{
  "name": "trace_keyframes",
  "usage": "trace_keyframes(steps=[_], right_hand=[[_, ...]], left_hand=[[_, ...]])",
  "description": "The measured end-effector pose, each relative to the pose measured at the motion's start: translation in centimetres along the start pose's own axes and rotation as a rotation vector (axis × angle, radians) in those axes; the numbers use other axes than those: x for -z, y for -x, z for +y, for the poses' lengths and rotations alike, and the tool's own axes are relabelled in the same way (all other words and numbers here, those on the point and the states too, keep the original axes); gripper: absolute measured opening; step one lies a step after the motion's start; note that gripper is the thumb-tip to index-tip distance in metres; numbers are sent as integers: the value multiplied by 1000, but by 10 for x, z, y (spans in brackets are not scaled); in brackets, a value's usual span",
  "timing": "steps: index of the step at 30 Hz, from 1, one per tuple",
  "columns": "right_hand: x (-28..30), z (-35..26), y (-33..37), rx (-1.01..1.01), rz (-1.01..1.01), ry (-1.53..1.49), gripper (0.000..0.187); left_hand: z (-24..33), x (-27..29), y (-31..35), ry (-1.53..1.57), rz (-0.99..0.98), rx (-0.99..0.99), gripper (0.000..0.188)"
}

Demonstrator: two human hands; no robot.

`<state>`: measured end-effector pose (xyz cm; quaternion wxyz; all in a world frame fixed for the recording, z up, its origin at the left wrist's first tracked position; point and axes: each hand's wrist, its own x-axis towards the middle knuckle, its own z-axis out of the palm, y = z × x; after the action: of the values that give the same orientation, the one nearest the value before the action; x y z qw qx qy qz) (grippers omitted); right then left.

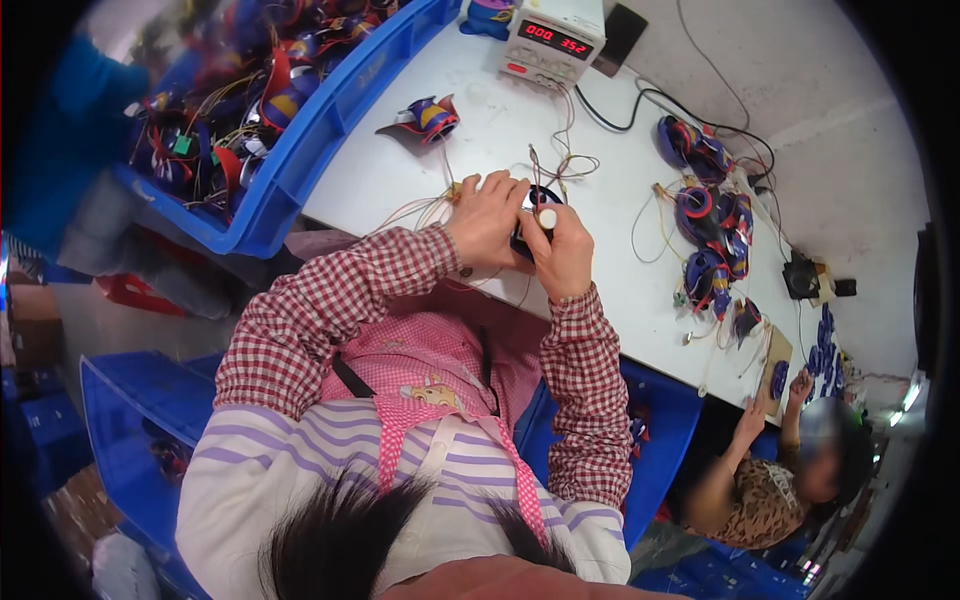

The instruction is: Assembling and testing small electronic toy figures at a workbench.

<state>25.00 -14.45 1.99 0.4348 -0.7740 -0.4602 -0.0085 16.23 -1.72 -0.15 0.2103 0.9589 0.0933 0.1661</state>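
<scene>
My right hand (565, 255) is closed around a slim tool whose round whitish end (547, 218) points up. Under it, near the table's front edge, lies a dark blue-black part (540, 194) with thin wires coming off it. My left hand (486, 222) grips the left side of this part, its fingertips pressed together against the edge. The tool's lower end and most of the part are hidden by my fingers. Thin wires (405, 210) with a yellowish connector run out beside my left hand. Farther off lies a purple, red and yellow plastic shell (432, 118), a wire trailing toward me.
A power supply with a red display (553, 45) stands at the back, cables looping from it. Blue crate (262, 215) at left holds many wired shells. Several wired assemblies (708, 215) line the table's right side. A co-worker (765, 495) sits at far right.
</scene>
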Motion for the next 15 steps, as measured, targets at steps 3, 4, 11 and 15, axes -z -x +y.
trace_keyframes(steps=[3, 4, 11, 15], right_hand=[[3, -9, 5, 116, 62, 11, 19], [7, -9, 6, 151, 106, -27, 18], [61, 58, -34, -4, 280, 91, 20], [60, 85, -34, -191, 191, 51, 25]], left_hand=[[-2, -2, 0, 66, -23, 17, 101], [-2, -3, -1, 64, 6, 0, 101], [-25, 33, 16, 117, 430, 43, 86], [-74, 65, 17, 341, 352, 595, 90]])
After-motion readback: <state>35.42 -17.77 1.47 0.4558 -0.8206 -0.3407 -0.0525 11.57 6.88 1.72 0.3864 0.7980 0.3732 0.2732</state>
